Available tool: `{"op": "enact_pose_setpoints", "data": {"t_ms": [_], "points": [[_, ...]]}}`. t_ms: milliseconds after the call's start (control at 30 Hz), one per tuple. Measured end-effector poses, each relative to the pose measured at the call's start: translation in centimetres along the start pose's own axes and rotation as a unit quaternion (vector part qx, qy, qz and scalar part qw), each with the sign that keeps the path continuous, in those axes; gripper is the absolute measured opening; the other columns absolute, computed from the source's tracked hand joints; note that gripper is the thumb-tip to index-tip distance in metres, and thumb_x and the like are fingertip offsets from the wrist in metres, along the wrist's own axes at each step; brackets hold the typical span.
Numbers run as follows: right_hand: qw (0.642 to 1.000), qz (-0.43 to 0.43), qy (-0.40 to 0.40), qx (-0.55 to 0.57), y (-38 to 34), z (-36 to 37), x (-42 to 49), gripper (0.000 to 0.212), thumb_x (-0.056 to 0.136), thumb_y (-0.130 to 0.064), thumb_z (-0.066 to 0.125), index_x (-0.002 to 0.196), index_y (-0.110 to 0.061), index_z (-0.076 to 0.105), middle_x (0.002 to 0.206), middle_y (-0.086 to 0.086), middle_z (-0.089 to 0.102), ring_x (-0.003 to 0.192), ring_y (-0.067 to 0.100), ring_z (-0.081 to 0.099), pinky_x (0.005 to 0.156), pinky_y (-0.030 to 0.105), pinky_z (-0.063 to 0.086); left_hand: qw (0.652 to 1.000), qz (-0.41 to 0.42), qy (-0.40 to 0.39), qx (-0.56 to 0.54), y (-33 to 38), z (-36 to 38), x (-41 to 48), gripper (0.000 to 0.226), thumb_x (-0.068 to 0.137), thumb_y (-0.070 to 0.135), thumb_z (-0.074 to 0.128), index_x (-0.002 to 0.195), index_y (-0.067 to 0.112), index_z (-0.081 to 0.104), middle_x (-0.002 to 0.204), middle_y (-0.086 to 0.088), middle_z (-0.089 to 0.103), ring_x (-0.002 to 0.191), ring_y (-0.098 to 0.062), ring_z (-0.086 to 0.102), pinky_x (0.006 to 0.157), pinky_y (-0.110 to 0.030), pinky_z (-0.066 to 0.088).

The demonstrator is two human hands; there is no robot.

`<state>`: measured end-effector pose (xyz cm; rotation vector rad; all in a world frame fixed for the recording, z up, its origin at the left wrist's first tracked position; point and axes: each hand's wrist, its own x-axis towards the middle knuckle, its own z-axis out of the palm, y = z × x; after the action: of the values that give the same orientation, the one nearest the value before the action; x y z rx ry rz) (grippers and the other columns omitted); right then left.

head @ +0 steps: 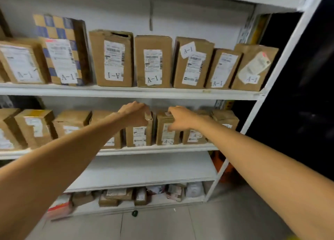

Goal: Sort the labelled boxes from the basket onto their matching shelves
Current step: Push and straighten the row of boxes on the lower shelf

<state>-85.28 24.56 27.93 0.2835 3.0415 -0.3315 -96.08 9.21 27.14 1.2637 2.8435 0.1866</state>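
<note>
- Two bare arms reach into a white rack, both to the middle shelf (157, 150), where brown labelled boxes stand upright in a row.
- The left grip (134, 113) is curled over the top of one upright box (139, 134), its fingers clamped on the upper edge. The mark on that box's lower label is too blurred to read.
- The right grip (182, 117) lies on the A-2 box (167, 133) just to the right, with fingertips at its top edge and the thumb on the front label. It cannot be told whether the fingers clasp the box or merely touch it.
- Both boxes stand on the middle shelf, side by side with a narrow gap between them.
- Seven boxes marked A-1 line the upper shelf (126, 92). Among them is a checked box (59, 50) in blue and yellow, and the box beside it carries its A-1 mark upside down.
- A white shelf board (144, 169) sits below the hands, and small parcels (119, 196) lie flat on the lowest level.
- Pale floor tiles (162, 225) run beneath the rack.
</note>
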Motion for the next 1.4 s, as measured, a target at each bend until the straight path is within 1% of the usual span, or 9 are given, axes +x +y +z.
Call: {"op": "enact_pose_setpoints", "data": {"t_ms": [267,467,600,733,900,1033,1167,1267,1400], "points": [[0.997,0.067,0.001,0.032,9.0,0.2,-6.2,0.017,0.084,-0.015,0.067,0.093,-0.011,0.052,0.088,0.000,0.050,0.088,0.018,0.051,0.053,0.020,0.034,0.998,0.054,-0.015,-0.015,8.0,3.9,2.4,0.046,0.081,0.034,0.074,0.123,0.026,0.059,0.113,0.003,0.065,0.091,-0.016,0.063,0.076,-0.031,0.056],[0.997,0.059,-0.043,0.038,15.2,3.2,-4.7,0.047,0.080,-0.020,0.072,0.123,-0.010,0.055,0.124,0.007,0.053,0.108,0.019,0.051,0.093,0.034,0.048,1.000,0.014,-0.014,-0.016,11.1,5.2,5.2,0.041,0.081,0.030,0.073,0.120,0.023,0.060,0.111,0.000,0.066,0.090,-0.017,0.063,0.073,-0.030,0.055],[0.997,0.051,-0.050,0.016,20.5,3.6,-2.3,0.055,0.078,-0.027,0.073,0.128,-0.012,0.054,0.125,0.007,0.052,0.109,0.028,0.056,0.094,0.041,0.050,1.000,0.001,-0.021,-0.016,14.2,6.4,8.7,0.044,0.081,0.027,0.073,0.122,0.022,0.058,0.114,0.002,0.064,0.090,-0.015,0.059,0.068,-0.024,0.046],[0.997,0.031,-0.062,0.028,26.5,3.1,0.0,0.050,0.084,-0.019,0.069,0.130,-0.010,0.052,0.125,0.004,0.054,0.118,0.027,0.051,0.095,0.032,0.044,1.000,-0.003,-0.021,-0.014,17.6,8.4,13.4,0.048,0.080,0.026,0.074,0.125,0.020,0.057,0.117,-0.002,0.065,0.098,-0.020,0.064,0.080,-0.033,0.056],[0.997,0.046,-0.059,0.024,34.6,3.3,5.0,0.046,0.089,0.001,0.059,0.132,-0.007,0.047,0.138,0.013,0.046,0.125,0.026,0.047,0.099,0.034,0.041,1.000,-0.012,-0.015,-0.012,21.0,11.1,20.4,0.065,0.080,0.021,0.075,0.137,0.016,0.044,0.137,-0.006,0.049,0.111,-0.023,0.055,0.082,-0.027,0.048],[0.998,0.040,-0.040,0.017,38.9,4.4,8.8,0.070,0.087,0.000,0.063,0.148,-0.007,0.028,0.155,0.016,0.026,0.144,0.030,0.022,0.114,0.040,0.026,0.999,-0.041,-0.016,-0.028,22.0,14.3,25.3,0.077,0.078,0.021,0.076,0.142,0.018,0.035,0.141,-0.009,0.042,0.114,-0.027,0.052,0.085,-0.031,0.049],[0.997,0.034,-0.056,0.028,40.8,6.9,11.3,0.095,0.084,0.014,0.058,0.154,-0.027,0.010,0.162,0.010,-0.001,0.149,0.030,0.003,0.119,0.048,0.017,0.994,-0.064,-0.021,-0.090,21.3,17.7,28.5,0.092,0.077,0.014,0.077,0.150,0.027,0.022,0.147,-0.012,0.036,0.123,-0.031,0.047,0.091,-0.032,0.046],[0.997,-0.029,-0.070,-0.028,42.1,8.4,13.3,0.100,0.083,0.016,0.054,0.152,-0.040,0.009,0.162,0.002,-0.010,0.147,0.035,-0.010,0.117,0.059,0.014,0.998,-0.048,-0.043,-0.011,20.1,19.3,30.1,0.098,0.078,0.026,0.077,0.151,0.036,0.013,0.155,-0.008,0.022,0.141,-0.036,0.023,0.111,-0.052,0.033],[0.996,-0.050,-0.058,-0.050,42.6,9.0,14.6,0.097,0.086,0.016,0.049,0.154,-0.033,0.000,0.161,0.002,-0.017,0.146,0.034,-0.018,0.116,0.061,0.010,0.996,-0.039,-0.054,0.055,19.3,21.0,31.1,0.087,0.084,0.038,0.069,0.151,0.041,0.014,0.159,0.001,0.011,0.144,-0.034,0.010,0.109,-0.065,0.024]]}}
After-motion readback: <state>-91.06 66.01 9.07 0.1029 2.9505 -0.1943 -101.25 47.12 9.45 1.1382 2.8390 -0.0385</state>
